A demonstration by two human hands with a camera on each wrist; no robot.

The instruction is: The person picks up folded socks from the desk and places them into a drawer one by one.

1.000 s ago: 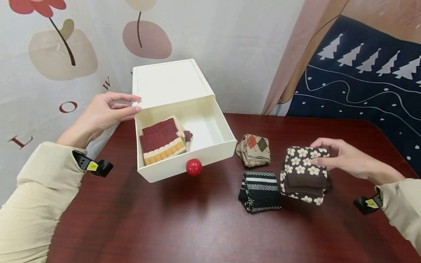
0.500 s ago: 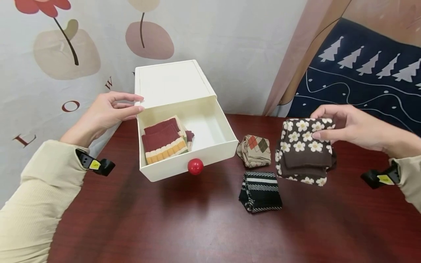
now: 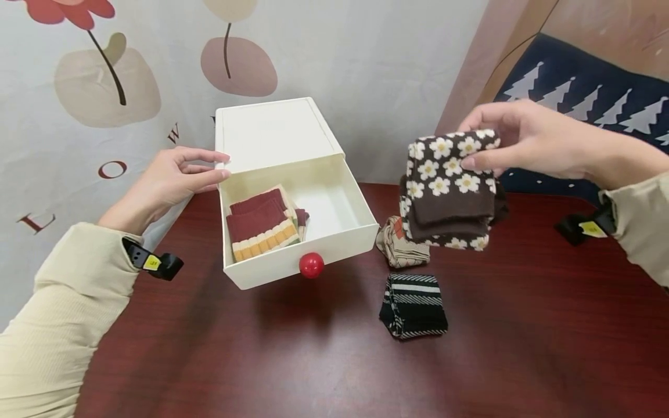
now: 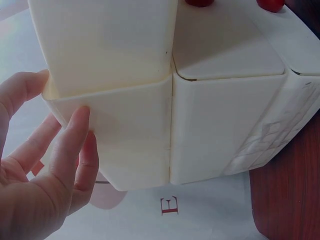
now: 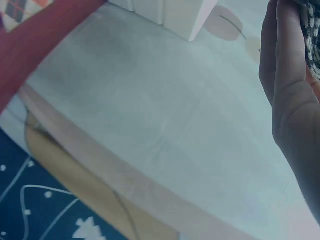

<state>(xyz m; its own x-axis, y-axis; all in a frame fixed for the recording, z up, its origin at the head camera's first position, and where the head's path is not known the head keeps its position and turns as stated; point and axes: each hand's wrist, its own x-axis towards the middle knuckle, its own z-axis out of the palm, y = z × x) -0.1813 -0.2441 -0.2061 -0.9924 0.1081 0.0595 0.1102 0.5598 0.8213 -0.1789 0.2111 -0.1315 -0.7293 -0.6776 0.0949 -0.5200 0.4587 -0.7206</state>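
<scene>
A folded brown sock bundle with white daisies (image 3: 449, 180) is held up in the air over the table (image 3: 319, 354), to the right of the white drawer box. The right hand (image 3: 538, 139) has its grip clamped on the bundle's upper right part, with the thumb on the patterned face and the fingers behind. In the head view the bundle partly covers a beige argyle sock bundle (image 3: 405, 255), which lies on the table near the drawer's front right corner. Just nearer the person, a black sock bundle with white stripes (image 3: 415, 307) lies on the same surface. The drawer (image 3: 342, 247), with a red knob (image 3: 311, 265), is pulled out of its white casing (image 3: 277, 133); maroon socks with cream and yellow bands (image 3: 258, 217) lie in its left half. The left hand (image 3: 167, 180) has its grip apart, thumb and fingers spread, the tips touching the casing's left front edge. The left wrist view shows another white unit (image 4: 225, 120) right against the casing. Both arms wear beige sleeves (image 3: 73, 313) and black wrist straps (image 3: 151, 261). Behind hangs a pale curtain (image 3: 366, 81), with dark blue cloth (image 3: 554, 52) bearing white trees at the right.
</scene>
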